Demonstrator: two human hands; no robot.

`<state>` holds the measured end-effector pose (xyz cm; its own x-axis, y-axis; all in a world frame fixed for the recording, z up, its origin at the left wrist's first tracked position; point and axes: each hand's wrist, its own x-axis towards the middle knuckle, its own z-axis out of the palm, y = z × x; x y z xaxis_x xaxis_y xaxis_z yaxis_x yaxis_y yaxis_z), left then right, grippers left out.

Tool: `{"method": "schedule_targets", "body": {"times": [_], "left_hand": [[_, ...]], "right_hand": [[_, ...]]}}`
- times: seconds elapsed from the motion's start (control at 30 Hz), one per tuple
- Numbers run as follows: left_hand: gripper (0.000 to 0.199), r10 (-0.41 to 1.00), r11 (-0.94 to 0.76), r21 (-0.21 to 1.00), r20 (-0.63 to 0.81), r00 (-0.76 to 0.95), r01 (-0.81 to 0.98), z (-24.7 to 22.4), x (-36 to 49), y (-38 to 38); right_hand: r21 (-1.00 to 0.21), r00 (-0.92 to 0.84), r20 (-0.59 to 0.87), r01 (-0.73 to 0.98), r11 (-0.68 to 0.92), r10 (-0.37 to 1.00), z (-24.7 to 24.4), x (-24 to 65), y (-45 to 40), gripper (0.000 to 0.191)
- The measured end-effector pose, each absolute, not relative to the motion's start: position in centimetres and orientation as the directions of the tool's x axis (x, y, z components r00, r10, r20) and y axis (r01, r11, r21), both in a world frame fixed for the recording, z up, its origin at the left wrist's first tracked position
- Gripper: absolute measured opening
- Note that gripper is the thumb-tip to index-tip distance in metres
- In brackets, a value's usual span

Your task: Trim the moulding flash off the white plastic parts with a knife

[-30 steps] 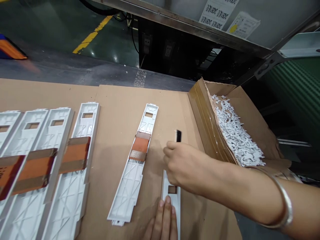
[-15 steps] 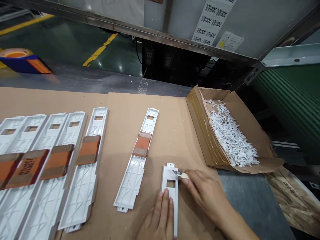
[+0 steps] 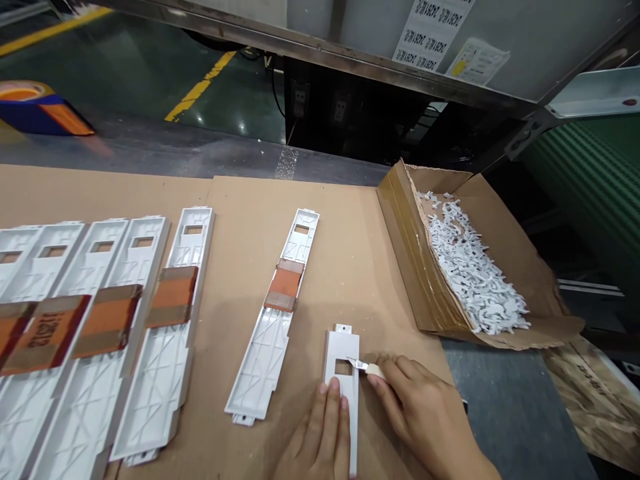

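Observation:
A white plastic panel (image 3: 342, 345) with a rectangular cut-out lies smooth side up in front of me. My left hand (image 3: 323, 433) rests on its lower part, fingers stretched out flat and open. My right hand (image 3: 425, 410) is closed around the pale handle of a craft knife (image 3: 373, 371). The knife's blade points left over the panel, its tip at the upper right corner of the cut-out. Left of my hands lies a similar panel (image 3: 260, 347), ribbed side up, with an orange block (image 3: 285, 287) across its middle.
Several ribbed panels (image 3: 145, 400) with orange blocks (image 3: 173, 297) lie at the left on cardboard (image 3: 235, 207). A cardboard box (image 3: 407, 260) at the right contains many small white plastic pieces (image 3: 470, 273). A tape roll (image 3: 25, 90) is at the far left; a green conveyor belt (image 3: 595, 173) runs at the right.
My right hand has moved the knife down the panel, from above the cut-out to its upper right corner. My left hand stays on the panel. The view has shifted slightly.

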<state>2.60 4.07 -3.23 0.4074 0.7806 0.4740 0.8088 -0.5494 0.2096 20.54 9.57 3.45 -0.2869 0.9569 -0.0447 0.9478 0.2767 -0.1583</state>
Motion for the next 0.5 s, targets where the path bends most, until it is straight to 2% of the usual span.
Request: {"method": "schedule_targets", "body": {"times": [0.1,0.27,0.5], "left_hand": [[0.059,0.794,-0.52,0.264,0.501,0.345,0.813,-3.49,3.15,3.79],[0.059,0.785,-0.526,0.23,0.502,0.363,0.819,-3.87,3.24,3.66],[0.056,0.782,-0.513,0.253,0.53,0.326,0.82,-3.81,3.29,3.76]], "right_hand": [[-0.164,-0.291,-0.041,0.946,0.281,0.956,3.49,20.41,9.65,0.032],[-0.167,-0.3,-0.057,0.943,0.287,0.952,3.62,20.34,9.8,0.033],[-0.169,-0.292,-0.068,0.946,0.277,0.954,3.63,20.48,9.81,0.033]]}}
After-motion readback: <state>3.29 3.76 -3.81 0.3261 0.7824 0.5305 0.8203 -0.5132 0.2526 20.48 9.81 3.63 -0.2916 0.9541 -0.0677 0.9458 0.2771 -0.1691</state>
